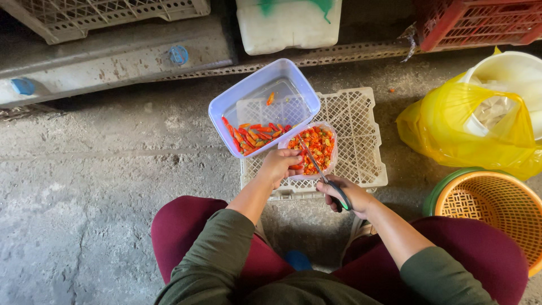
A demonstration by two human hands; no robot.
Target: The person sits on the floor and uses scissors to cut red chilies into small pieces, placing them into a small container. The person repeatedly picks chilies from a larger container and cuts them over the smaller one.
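Observation:
My left hand (278,165) pinches a small red chilli at the near rim of a small clear tub (331,135) full of cut red and orange chilli pieces. My right hand (349,196) grips scissors (322,172) with dark handles; the blades reach up over the small tub toward the chilli. A larger clear rectangular container (248,93) stands tilted just behind and left, with whole red chillies (254,135) gathered in its near corner. Both containers rest on an upturned white plastic crate (361,118).
A yellow plastic bag (451,124) wraps a white bucket (508,70) at right. An orange woven basket (491,206) with a green rim sits by my right knee. A red crate (480,22), a white jug (288,25) and a grey crate (107,14) line the back. The floor is rough concrete.

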